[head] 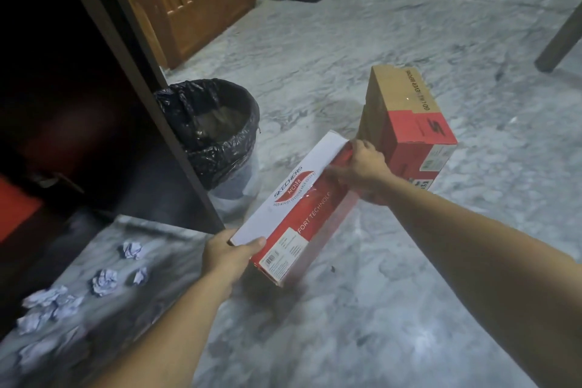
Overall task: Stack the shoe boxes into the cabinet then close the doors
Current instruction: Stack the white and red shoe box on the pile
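White-and-red shoe box [296,208] held tilted above floor between both hands. Left hand [228,253] grips its near corner; right hand [365,170] clasps far end. Second shoe box [406,116] just beyond, right

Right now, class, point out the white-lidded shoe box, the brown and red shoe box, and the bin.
white-lidded shoe box [283,198]: head view, on its lid.
brown and red shoe box [406,104]: head view, on its top face.
bin [220,148]: head view, on its black liner's rim.
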